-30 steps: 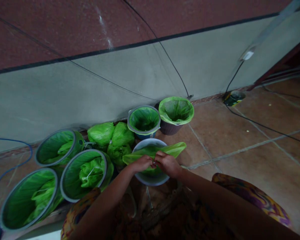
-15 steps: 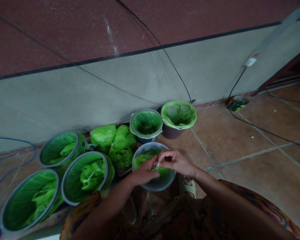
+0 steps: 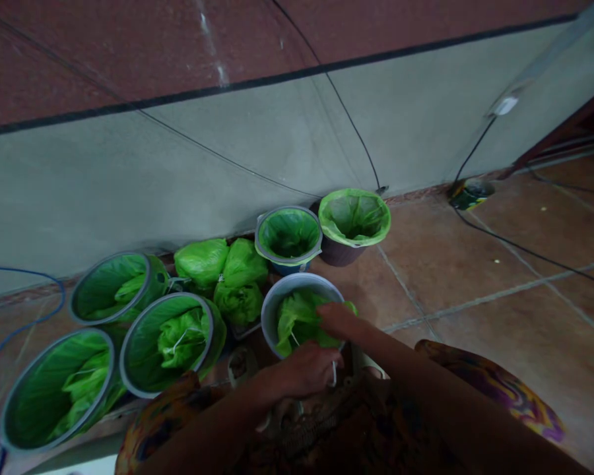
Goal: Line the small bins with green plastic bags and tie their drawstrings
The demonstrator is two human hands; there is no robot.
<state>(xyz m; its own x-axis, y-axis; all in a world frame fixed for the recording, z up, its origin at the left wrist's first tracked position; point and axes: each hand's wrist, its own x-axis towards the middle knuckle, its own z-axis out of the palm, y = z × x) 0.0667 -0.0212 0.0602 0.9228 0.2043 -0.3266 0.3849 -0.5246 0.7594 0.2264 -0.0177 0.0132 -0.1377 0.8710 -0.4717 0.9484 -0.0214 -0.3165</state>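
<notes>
A grey-white bucket [image 3: 272, 297] stands on the floor in front of me, with a thin bright green bag [image 3: 297, 316] bunched inside. My right hand [image 3: 337, 321] reaches over its right side, fingers closed on the bag, part of which sticks out beyond the rim. Near the front rim, my left hand [image 3: 311, 371] is closed around a white string [image 3: 334, 374]; one end of it hangs below the fingers. Another bit of white string seems to run from the bag toward this hand. The fingertips of both hands are partly hidden.
Left stand several grey-rimmed buckets [image 3: 165, 300] lined in green, holding tied green bundles. Stuffed green bags [image 3: 202, 264] lie by the wall. Behind are a lined blue bucket [image 3: 288, 264] and a lined brown bin [image 3: 344, 254]. Cables [image 3: 525, 251] and a dark tin [image 3: 471, 195] are on the tiles.
My hands, together over the bucket before, have parted. The left has drawn back toward me with string; the right has gone onto the bag, which now shows higher in the bucket.
</notes>
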